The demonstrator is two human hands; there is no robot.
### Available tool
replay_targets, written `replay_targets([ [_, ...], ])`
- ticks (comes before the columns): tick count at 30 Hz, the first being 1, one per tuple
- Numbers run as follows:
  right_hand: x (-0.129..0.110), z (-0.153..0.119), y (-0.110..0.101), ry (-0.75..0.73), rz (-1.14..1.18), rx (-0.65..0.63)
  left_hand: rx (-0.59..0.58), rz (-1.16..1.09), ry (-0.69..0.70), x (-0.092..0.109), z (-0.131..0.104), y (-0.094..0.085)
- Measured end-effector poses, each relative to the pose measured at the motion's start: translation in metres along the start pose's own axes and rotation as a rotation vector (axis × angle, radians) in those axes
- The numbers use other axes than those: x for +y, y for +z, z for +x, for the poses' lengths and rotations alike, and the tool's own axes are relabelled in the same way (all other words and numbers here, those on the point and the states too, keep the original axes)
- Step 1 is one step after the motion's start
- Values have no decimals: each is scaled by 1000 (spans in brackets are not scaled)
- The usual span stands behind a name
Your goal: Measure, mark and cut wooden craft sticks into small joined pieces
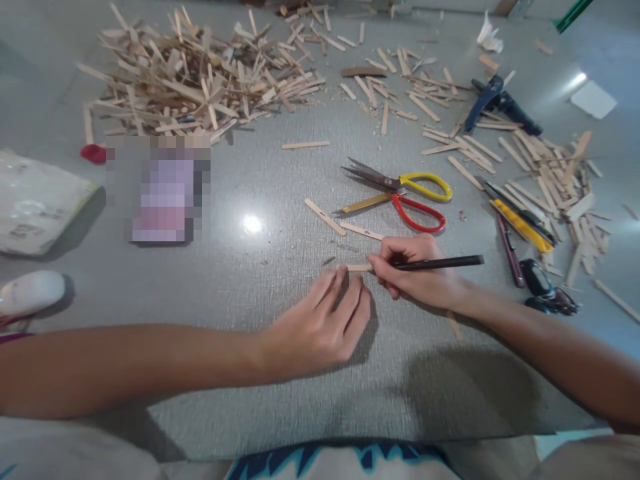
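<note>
My right hand [410, 267] is closed round a black pen [440, 263], its tip end at a short wooden craft stick [358, 268] lying on the table. With bent fingers, my left hand [325, 320] grips the other end of that stick against the tabletop. Two more craft sticks with dark marks lie just beyond my hands, one slanted [325, 217] and one [361, 231] partly behind my right hand. Past them rest scissors [395, 183] with one yellow and one red handle, blades apart and pointing left. My fingers hide part of the stick being held.
A large heap of craft sticks [200, 80] covers the back left. More sticks [555, 173] lie at right, near a dark blue clamp-like tool [493, 103], a yellow cutter [523, 223] and keys [550, 293]. A white mouse [33, 293] and plastic packet [43, 200] are at left.
</note>
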State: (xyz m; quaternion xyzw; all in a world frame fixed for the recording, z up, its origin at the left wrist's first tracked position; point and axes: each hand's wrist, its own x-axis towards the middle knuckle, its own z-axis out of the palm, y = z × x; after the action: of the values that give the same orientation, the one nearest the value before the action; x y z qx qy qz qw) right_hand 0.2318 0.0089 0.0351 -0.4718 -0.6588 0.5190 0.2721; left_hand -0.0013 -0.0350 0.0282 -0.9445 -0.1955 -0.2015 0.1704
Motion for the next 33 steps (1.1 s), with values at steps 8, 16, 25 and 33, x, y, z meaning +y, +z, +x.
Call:
replay_targets([
  [8, 1, 1, 0, -13, 3, -10, 29, 19, -2, 0, 0, -1],
  [16, 1, 1, 1, 2, 28, -1, 63, -14, -3, 0, -1, 1],
  [25, -2, 2, 2, 13, 34, 9, 50, -46, -24, -2, 0, 6],
  [33, -2, 1, 2, -13, -14, 11, 50, -43, -25, -2, 0, 8],
])
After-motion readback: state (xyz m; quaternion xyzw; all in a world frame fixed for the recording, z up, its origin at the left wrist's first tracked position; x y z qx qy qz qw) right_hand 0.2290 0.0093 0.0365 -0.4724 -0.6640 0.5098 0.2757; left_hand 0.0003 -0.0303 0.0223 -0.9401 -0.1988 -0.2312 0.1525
